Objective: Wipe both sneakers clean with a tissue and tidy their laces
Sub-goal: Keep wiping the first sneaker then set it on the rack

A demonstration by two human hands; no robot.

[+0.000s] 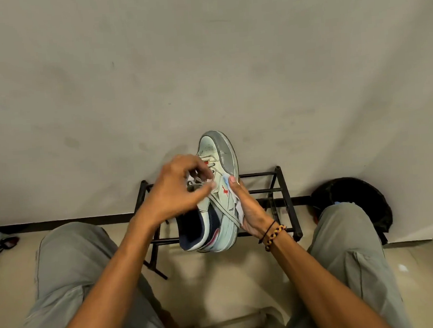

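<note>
Grey-green trouser knees (72, 264) fill the near edge, and both my forearms reach out past them to the pale mint low-top leather sneaker with navy lining and a red logo (218, 189), held up in the air in front of the black metal wire shoe rack (282, 185). Taking the sneaker as the landmark: its long axis runs almost straight away from me, grey scuffed toe at the far end pointing at the wall and leaning slightly right, heel and open collar at the near end, sole edge turned to the right.

Right hand (248, 210) is under and along the sneaker's right side, fingers curled round the sole, thumb up on the flank beside the logo, and it traps a crumpled white tissue (239, 208) against the shoe. Left hand (179, 189) comes over the sneaker's left side onto the throat, fingertips drawn together pinching the grey laces (194, 184) near the tongue; there's motion blur, so exactly which strand I can't tell. One lace end trails down across the flank toward the heel.

I judge this as the lace-tidying step on this shoe. The left hand is the nearer one to the laces, so the pull should run along the shoe's axis. Second sneaker isn't in sight. Right of the sneaker, beyond the rack, sits a black round bin (356, 195).
</note>
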